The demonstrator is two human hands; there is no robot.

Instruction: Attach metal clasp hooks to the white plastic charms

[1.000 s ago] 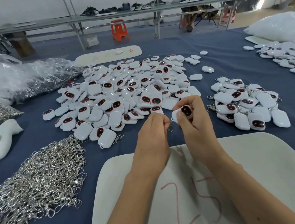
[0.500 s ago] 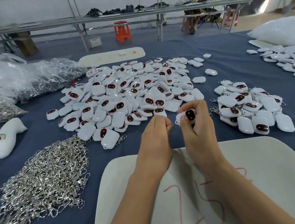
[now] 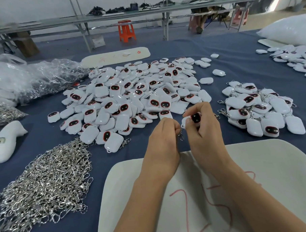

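At a blue-clothed worktable, the big heap of unhooked white charms lies ahead of me, the mound of loose metal clasp hooks at my near left, and the smaller pile of finished charms to my right. Over the near edge of a white foam board, my right hand pinches one white charm between thumb and curled fingers, its dark face up; my left hand, fingers curled tight, holds a clasp hook just beside the charm's loop end. Whether the hook has caught the loop I cannot tell, as my fingers hide the joint. The risks, as I judge them: the spring gate may snap shut short of the loop, or the smooth shell may twist in my pinch and drop into the unhooked heap, where it would be lost among the rest.
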